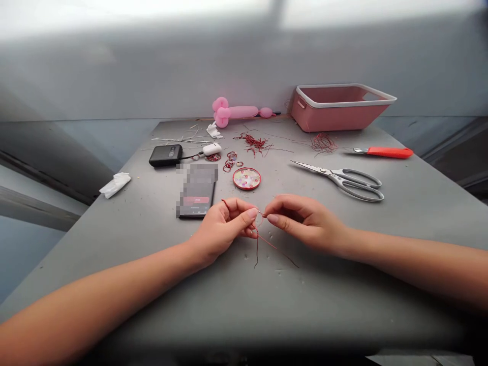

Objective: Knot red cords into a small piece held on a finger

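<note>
Thumb and fingers of my left hand [231, 223] pinch a thin red cord [272, 245], whose loose ends hang below the fingertips. A bit of the cord also loops over the left index finger. Facing it, my right hand [305, 221] is closed in a pinch on the cord's other part, a short gap from the left fingertips. Something tiny and pale shows on the cord between the hands, too small to name. Just beyond the hands lies a round red-rimmed dish [247, 179] of small beads. A phone [198, 190] rests beside my left hand.
Scissors [339, 178] and a red-handled utility knife [385, 152] lie to the right. Farther back are a pink basket [335, 116], a pink balloon figure [240, 112], cord scraps [254, 142], a tangled cord [324, 143], a black power bank [165, 155] and a white earbud case [212, 149]. Crumpled tissue [115, 185] sits left.
</note>
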Demonstrator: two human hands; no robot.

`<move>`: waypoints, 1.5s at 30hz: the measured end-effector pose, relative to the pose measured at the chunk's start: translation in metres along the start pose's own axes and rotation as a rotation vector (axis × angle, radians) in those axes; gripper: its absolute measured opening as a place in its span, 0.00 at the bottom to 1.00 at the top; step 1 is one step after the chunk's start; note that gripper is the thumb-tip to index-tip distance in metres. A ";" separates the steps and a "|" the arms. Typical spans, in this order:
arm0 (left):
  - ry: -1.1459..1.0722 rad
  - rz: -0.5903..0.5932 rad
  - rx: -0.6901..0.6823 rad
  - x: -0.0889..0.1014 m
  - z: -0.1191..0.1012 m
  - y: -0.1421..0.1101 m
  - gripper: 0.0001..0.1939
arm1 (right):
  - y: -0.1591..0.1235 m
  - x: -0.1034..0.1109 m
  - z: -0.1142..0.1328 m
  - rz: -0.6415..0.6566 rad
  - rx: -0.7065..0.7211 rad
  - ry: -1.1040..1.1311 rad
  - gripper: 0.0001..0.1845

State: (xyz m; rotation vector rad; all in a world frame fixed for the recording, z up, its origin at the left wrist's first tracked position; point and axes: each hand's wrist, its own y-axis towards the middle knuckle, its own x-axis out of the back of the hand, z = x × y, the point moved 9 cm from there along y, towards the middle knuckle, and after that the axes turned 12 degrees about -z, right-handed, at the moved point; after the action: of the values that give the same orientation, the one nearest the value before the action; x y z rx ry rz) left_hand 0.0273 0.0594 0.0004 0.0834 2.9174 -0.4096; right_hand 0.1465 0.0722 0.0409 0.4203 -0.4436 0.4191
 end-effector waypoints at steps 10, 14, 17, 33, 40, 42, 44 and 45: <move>-0.079 0.163 0.102 -0.016 0.007 -0.011 0.17 | -0.010 0.013 0.012 -0.088 0.174 -0.042 0.05; -0.093 0.346 0.186 -0.028 0.010 -0.023 0.13 | -0.016 0.010 0.021 -0.027 0.236 0.034 0.05; -0.097 0.405 0.160 -0.032 0.007 -0.027 0.11 | -0.018 0.007 0.025 0.012 0.289 0.077 0.04; -0.113 0.431 0.281 -0.031 0.015 -0.022 0.14 | -0.016 0.007 0.035 0.004 0.399 0.055 0.05; -0.097 0.354 0.098 -0.024 0.006 -0.016 0.14 | -0.012 0.013 0.030 -0.075 0.345 0.022 0.04; -0.076 0.336 0.095 -0.021 0.008 -0.015 0.13 | -0.012 0.012 0.029 -0.075 0.345 0.014 0.04; -0.052 0.335 0.090 -0.021 0.009 -0.014 0.13 | -0.012 0.012 0.031 -0.087 0.363 0.013 0.05; -0.041 0.336 0.086 -0.021 0.009 -0.014 0.13 | -0.013 0.013 0.032 -0.094 0.378 0.017 0.05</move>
State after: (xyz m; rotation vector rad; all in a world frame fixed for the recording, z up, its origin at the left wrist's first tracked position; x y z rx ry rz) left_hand 0.0482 0.0427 -0.0003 0.5603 2.7709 -0.4703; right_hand 0.1526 0.0503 0.0696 0.7999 -0.3255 0.4155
